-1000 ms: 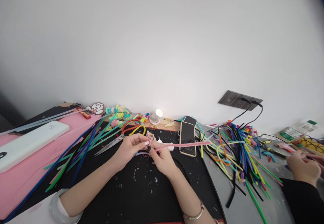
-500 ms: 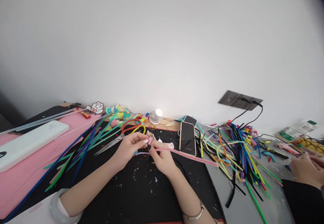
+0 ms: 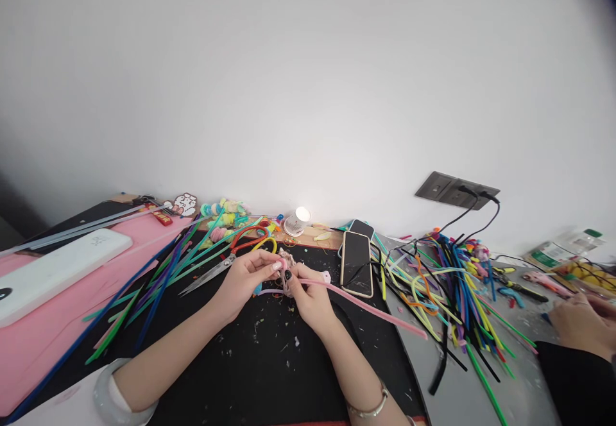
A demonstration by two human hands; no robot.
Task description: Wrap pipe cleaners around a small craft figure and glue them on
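Note:
Over the black mat (image 3: 269,368), my left hand (image 3: 243,281) and my right hand (image 3: 310,299) meet at a small twisted bundle of pipe cleaners. Both hands are closed in a pinch. My right hand grips a long pink pipe cleaner (image 3: 375,309) that trails down to the right across the mat. My left hand pinches the pink-and-brown bundle (image 3: 285,265) where the cleaner joins it. A short lilac strand (image 3: 269,292) hangs under the fingers.
Scissors (image 3: 216,268) with red and yellow handles lie left of my hands beside green and purple pipe cleaners (image 3: 163,278). Two phones (image 3: 357,254) sit just right. A tangled heap of coloured pipe cleaners (image 3: 452,285) covers the grey mat. Another person's hand (image 3: 580,326) works at far right.
The free end of the pink pipe cleaner has swung from level, pointing right, down toward the mat's lower right. My hands stayed together, turning slightly. The other person's hand shifted a little.

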